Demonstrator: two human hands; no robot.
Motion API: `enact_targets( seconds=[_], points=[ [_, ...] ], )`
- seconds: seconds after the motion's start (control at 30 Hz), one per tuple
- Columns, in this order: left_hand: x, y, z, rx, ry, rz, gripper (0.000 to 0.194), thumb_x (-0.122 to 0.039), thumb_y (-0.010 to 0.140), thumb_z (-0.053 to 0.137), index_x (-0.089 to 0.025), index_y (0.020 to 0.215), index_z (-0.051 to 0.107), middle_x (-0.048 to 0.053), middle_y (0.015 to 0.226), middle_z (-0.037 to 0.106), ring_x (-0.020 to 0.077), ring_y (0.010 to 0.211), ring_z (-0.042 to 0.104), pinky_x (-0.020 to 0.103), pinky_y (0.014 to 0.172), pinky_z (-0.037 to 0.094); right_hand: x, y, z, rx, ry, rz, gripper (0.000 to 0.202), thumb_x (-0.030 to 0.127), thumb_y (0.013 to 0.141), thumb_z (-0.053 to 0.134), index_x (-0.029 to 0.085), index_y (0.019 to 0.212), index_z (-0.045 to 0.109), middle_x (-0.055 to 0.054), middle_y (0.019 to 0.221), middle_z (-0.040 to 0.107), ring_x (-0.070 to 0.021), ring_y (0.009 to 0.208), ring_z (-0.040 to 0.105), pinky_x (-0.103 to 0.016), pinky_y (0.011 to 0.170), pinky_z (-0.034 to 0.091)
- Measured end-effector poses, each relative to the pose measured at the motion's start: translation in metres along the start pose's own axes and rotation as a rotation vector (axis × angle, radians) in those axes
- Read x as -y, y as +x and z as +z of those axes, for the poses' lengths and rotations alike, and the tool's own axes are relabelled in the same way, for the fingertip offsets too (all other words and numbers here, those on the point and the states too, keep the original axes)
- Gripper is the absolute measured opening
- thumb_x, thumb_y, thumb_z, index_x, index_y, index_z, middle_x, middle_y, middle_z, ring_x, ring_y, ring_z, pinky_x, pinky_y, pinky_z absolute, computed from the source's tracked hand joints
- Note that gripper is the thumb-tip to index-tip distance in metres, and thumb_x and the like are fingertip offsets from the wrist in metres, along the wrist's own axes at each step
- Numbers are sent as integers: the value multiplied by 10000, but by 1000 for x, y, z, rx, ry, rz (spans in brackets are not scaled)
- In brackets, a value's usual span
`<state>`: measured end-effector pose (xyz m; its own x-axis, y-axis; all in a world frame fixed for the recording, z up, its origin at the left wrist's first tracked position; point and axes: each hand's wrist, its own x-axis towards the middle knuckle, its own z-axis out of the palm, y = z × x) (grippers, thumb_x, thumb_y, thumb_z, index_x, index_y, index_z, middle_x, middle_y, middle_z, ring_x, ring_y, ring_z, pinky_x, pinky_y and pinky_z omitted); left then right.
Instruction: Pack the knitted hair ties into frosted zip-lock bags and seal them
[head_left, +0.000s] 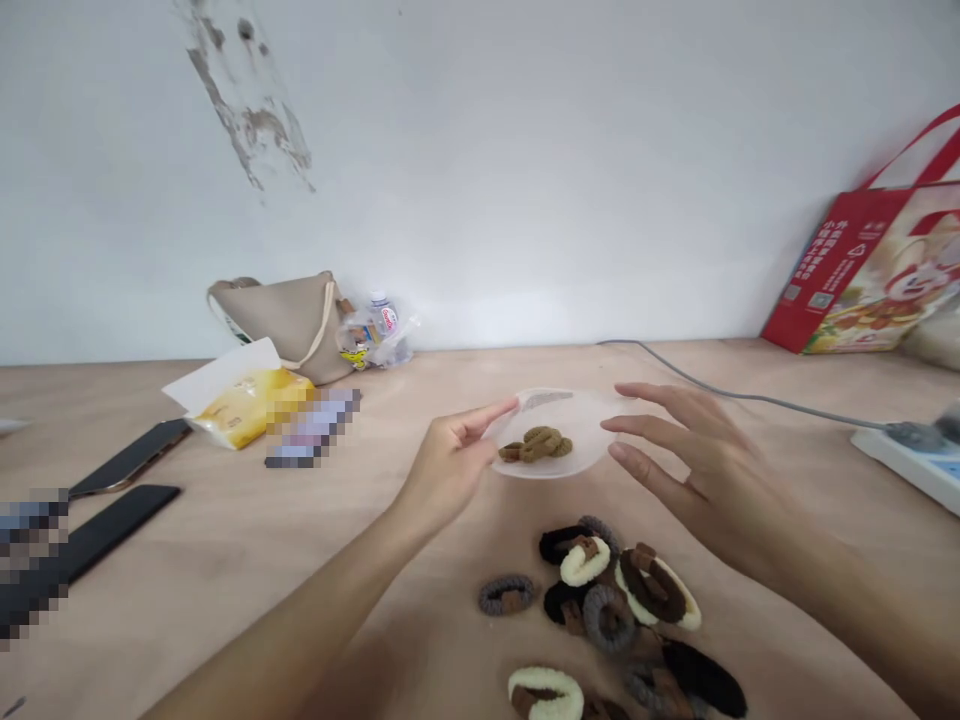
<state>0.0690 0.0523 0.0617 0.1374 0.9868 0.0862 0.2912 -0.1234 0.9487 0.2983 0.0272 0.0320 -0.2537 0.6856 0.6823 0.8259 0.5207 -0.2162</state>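
Observation:
My left hand (457, 448) grips the left edge of a translucent whitish plastic container (585, 440), thumb and fingers pinched on it. Whether it is a shallow dish or a bag, I cannot tell. Several olive-brown hair ties (540, 444) rest in it. At its right side is my right hand (682, 450), fingers spread and holding nothing. Below the hands, a loose pile of fuzzy hair ties lies on the table: a grey one (609, 618), a cream one (585, 562), a dark brown one (660, 590) and a black one (705, 678). A separate grey hair tie (506, 595) lies to their left.
On the left of the wooden table (420, 640) are a yellow tissue pack (251, 405), phones (131, 458), a beige bag (289, 315) and a bottle in clear plastic (384, 325). On the right stand a red shopping bag (862, 250) and a white power strip (911, 465) with a grey cable.

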Motion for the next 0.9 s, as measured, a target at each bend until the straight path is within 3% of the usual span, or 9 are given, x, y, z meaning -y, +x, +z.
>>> enact_targets(
  seconds=[0.13,0.33,0.53,0.7,0.8,0.9],
  points=[
    [-2,9,-4,45,-28,-89,566,-46,622,450,-200,1117,678,-4,1080,710,244,1102,609,396,1015,415,-12,-12,6,125,211,131,259,385,924,473,300,1124,613,-46,1293,543,-245,1123,559,-451,892,502],
    [14,-12,0,-25,234,109,533,-82,677,432,-237,1127,671,9,1360,522,221,1325,397,374,1071,352,-9,-21,15,173,295,105,275,239,908,469,277,1148,598,-46,1236,591,-204,1070,596,-387,871,532],
    [41,-34,-2,-16,366,253,526,-107,757,434,-259,1234,595,4,1367,517,231,1355,345,426,1056,379,-7,-44,5,65,268,91,276,202,881,483,280,1120,596,-51,1163,614,-207,1052,586,-366,854,516],
    [55,-37,1,25,455,435,513,-102,808,421,-226,1291,543,6,1310,575,209,1358,341,411,1086,355,-7,-71,0,337,303,269,178,316,892,497,268,1015,617,-5,819,643,-147,684,596,-250,565,495],
    [59,-37,3,32,478,475,514,-86,813,403,-220,1289,544,0,1310,576,198,1353,348,399,1095,350,-4,-77,3,476,273,348,130,315,834,561,266,921,643,22,736,630,-139,627,566,-245,536,451],
    [58,-39,5,42,493,460,519,-79,810,392,-214,1287,545,-2,1320,566,195,1355,345,400,1097,349,1,-75,6,514,278,377,125,228,786,560,265,866,649,39,691,611,-128,590,545,-237,525,429]
  ],
)
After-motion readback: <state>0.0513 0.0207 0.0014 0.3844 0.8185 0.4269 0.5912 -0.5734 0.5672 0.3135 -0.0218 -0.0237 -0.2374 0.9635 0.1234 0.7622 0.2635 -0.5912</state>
